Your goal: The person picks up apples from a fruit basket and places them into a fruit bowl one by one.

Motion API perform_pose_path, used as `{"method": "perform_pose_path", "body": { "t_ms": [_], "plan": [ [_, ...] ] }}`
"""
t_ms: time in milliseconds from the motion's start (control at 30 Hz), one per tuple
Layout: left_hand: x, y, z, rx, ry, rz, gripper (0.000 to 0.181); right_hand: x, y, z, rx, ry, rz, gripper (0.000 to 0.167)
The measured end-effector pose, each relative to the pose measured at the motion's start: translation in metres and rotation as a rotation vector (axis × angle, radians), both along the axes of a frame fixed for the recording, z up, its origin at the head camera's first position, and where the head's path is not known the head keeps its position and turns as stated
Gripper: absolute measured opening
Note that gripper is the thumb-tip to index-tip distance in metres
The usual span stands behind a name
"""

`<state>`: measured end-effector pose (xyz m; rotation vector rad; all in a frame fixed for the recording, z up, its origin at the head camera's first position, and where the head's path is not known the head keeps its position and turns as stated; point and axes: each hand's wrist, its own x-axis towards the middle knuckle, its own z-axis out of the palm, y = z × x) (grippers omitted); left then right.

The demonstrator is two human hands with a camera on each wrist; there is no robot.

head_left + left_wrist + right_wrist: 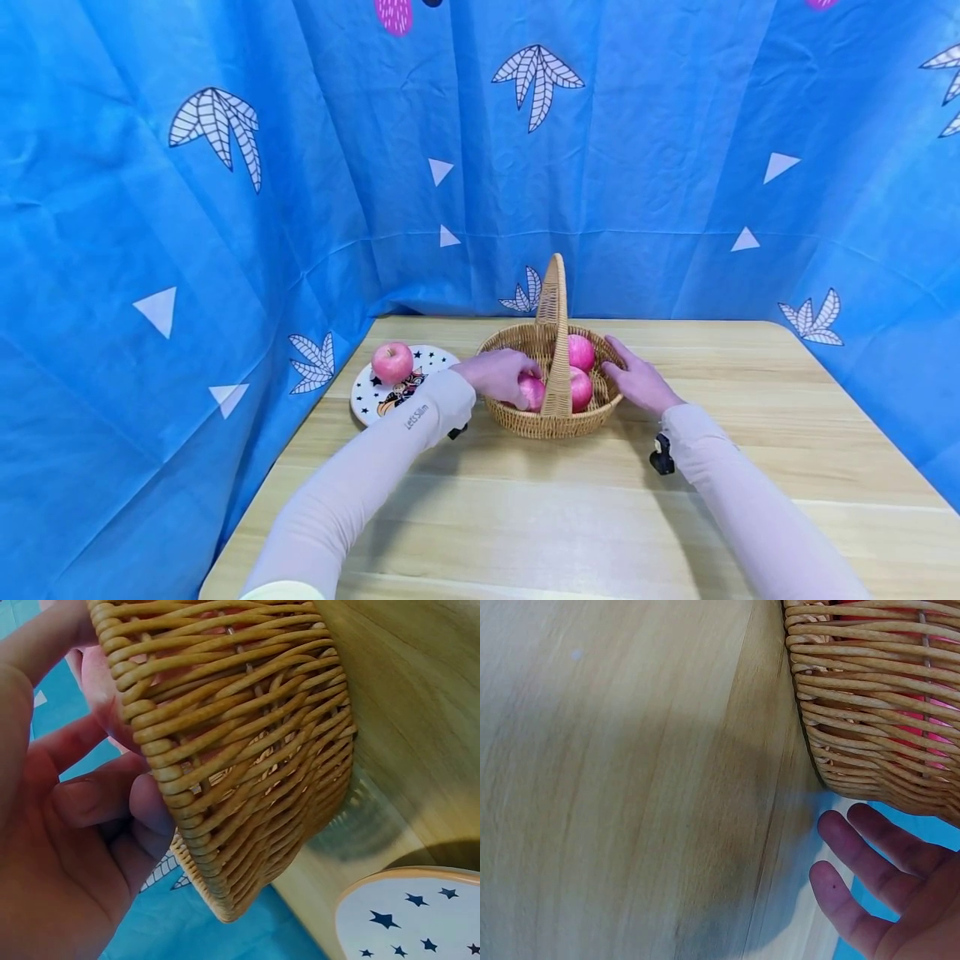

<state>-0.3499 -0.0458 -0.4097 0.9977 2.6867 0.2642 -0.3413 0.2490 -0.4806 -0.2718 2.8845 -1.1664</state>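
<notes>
A wicker basket (551,428) with a tall arched handle stands on the table. My left hand (498,375) reaches over its left rim, fingers curled round a pink-red apple (532,392) low in the basket. The left wrist view shows that apple (106,694) partly hidden behind the woven wall. Beyond the handle lie two more apples, one farther back (581,353) and one nearer (581,389). At the basket's right rim is my right hand (641,383), thumb and fingers spread; in the right wrist view its fingers (862,851) are extended beside the wicker wall.
Left of the basket, a white plate (365,403) with dark stars and a cartoon print bears one apple (392,362). Blue patterned curtains (637,167) hang behind the wooden table (555,517) and along its sides.
</notes>
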Motion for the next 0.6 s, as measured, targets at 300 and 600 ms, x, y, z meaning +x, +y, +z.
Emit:
{"method": "perform_pose_path", "body": {
  "t_ms": [300, 600],
  "plan": [
    [-0.0027, -0.0048, -0.0055, 0.017, 0.017, -0.002, 0.061, 0.0014, -0.0028, 0.0026, -0.003, -0.002, 0.012, 0.066],
    [-0.0047, -0.0074, -0.0049, 0.047, 0.033, -0.019, 0.061, 0.0004, 0.0012, 0.0000, -0.004, -0.003, 0.009, 0.067]
  ]
}}
